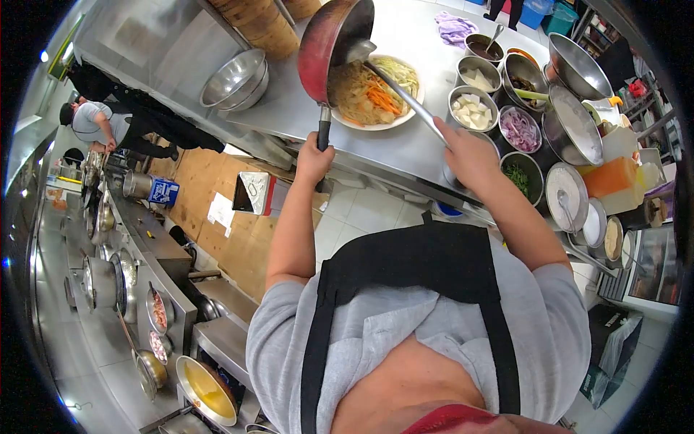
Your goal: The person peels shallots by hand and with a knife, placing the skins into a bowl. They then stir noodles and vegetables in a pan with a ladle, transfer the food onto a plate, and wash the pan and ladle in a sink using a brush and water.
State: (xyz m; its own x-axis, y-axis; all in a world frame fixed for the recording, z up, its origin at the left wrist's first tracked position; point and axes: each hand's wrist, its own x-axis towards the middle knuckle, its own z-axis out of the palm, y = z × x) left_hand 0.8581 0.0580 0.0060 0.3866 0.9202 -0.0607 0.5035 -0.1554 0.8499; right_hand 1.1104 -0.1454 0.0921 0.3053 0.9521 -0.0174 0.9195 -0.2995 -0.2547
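My left hand (314, 158) is closed round the black handle of a red wok (316, 54), which is tipped on its side over a white plate (421, 87). On the plate lies a heap of noodles (354, 90) with strips of carrot (383, 99) and pale shredded vegetable on top. In my right hand (466, 152) is the long metal handle of a wok ladle (405, 94). Its bowl rests at the wok's lower rim, just above the noodles.
Right of the plate stand metal tubs of white cubes (471, 112), sliced red onion (520, 130) and chopped greens (517, 177). Steel bowls (235, 79) and bamboo steamers (264, 29) sit to the left. Another person (105, 126) stands at the stoves. A pan of oil (207, 390) is lower left.
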